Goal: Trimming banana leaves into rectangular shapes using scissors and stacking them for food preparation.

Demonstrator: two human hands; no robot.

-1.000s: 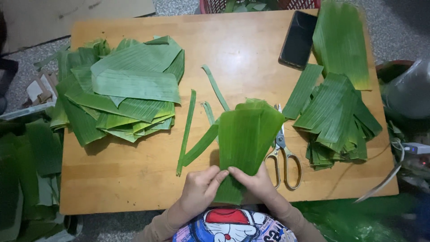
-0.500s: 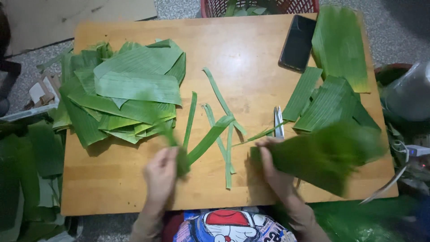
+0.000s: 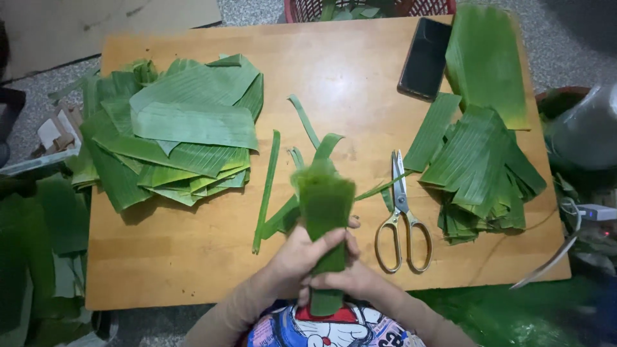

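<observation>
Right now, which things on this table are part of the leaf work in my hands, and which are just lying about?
In the work:
folded leaf strip, held in both the left hand and right hand
trimmed strips
scissors
big leaf pile
cut leaf stack

Lying about:
dark phone
red basket beyond the table's far edge

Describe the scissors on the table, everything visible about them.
The gold-handled scissors with silver metal blades lie flat on the bare wooden table, closed, blade tips pointing away from the person and the two oval finger loops toward them. They sit just right of the person's right hand, without touching it, and left of the cut green leaf stack. A thin green leaf strip appears to meet the blades from the left.
</observation>
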